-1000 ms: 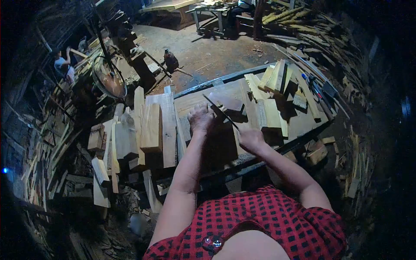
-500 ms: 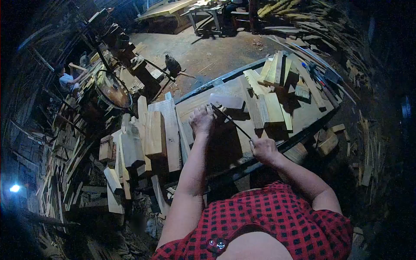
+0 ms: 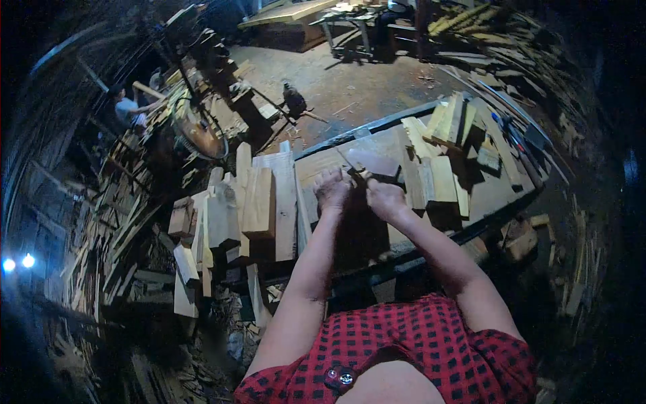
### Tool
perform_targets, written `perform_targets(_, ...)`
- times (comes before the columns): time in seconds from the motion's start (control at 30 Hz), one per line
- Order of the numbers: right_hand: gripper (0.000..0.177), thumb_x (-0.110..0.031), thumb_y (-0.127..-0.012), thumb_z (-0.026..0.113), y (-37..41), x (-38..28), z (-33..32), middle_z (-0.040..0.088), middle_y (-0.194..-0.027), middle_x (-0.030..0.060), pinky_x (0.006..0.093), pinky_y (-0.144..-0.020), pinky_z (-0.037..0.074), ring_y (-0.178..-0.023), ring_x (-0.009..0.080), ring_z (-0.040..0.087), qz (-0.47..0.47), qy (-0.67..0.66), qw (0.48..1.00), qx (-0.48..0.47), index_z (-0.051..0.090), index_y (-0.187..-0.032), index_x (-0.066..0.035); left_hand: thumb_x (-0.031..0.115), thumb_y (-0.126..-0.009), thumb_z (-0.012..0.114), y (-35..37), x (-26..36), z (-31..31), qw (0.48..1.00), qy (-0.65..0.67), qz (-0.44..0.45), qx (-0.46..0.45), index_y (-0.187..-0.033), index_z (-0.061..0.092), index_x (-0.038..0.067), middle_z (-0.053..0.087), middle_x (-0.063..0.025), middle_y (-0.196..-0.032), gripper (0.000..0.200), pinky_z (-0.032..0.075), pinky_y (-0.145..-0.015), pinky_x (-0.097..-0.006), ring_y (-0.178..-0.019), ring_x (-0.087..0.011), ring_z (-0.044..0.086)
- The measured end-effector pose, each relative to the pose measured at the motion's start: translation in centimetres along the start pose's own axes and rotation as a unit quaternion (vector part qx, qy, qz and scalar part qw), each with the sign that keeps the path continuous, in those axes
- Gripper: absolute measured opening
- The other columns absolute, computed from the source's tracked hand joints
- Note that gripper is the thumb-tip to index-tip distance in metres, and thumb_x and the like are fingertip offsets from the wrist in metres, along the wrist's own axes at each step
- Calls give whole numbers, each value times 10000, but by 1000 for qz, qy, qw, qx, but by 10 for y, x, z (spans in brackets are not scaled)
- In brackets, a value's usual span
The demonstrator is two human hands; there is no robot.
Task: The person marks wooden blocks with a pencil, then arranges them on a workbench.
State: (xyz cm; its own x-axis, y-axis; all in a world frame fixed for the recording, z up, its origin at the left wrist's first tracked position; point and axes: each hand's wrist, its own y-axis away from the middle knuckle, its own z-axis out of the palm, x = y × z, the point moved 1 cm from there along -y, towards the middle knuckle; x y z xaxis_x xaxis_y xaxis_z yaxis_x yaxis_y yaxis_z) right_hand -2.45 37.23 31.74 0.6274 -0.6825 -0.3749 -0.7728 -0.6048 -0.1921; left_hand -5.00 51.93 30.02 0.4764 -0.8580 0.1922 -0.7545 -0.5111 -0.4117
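My right hand [image 3: 385,198] is closed around the handle end of a thin dark tool [image 3: 346,160], whose narrow blade points up and left past my left hand. Beside it, my left hand [image 3: 333,189] rests low over the wooden work surface [image 3: 316,163], fingers bent together; what they press or hold is too small to make out. A pale, translucent rectangular block [image 3: 372,163] lies just beyond both hands. Cut wood blocks [image 3: 443,179] stand to the right, and thicker blocks [image 3: 259,202] to the left.
A brush [image 3: 488,156] and red-and-blue handled tools [image 3: 515,138] lie at the right of the surface. Scrap wood [image 3: 121,236] is heaped at the left. Another person [image 3: 126,108] works at the far left, near a large round wheel [image 3: 200,131].
My right hand has moved left and up, close to my left hand, and the tool has slid further past it. The whole view has shifted slightly.
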Motion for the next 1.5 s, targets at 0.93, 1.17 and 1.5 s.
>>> perform_targets(0.93, 230, -266, -871, 439, 147, 106, -37, 374, -474, -28, 227, -328, 318, -366, 80, 388, 116, -642, 747, -124, 471, -723, -92, 419, -795, 470, 2, 4, -6, 999, 16, -23, -46, -1011, 547, 163, 542, -119, -952, 343, 355, -781, -483, -936, -291, 508)
perform_targets(1.17, 189, -197, -887, 461, 136, 133, 33, 435, -520, -14, 206, -353, 323, -378, 61, 401, 118, -567, 814, 44, 476, -742, -76, 432, -814, 435, -8, 10, -6, 994, 8, 36, -102, -1022, 546, 183, 523, -116, -1000, 343, 351, -787, -481, -970, -299, 487)
perform_targets(1.5, 196, -220, -875, 482, 133, 139, 21, 425, -486, 5, 240, -297, 342, -328, 98, 401, 183, -677, 712, 8, 470, -751, -68, 459, -807, 442, -3, 27, -25, 994, 30, -17, -100, -999, 555, 121, 530, -123, -1004, 406, 332, -816, -457, -976, -301, 476)
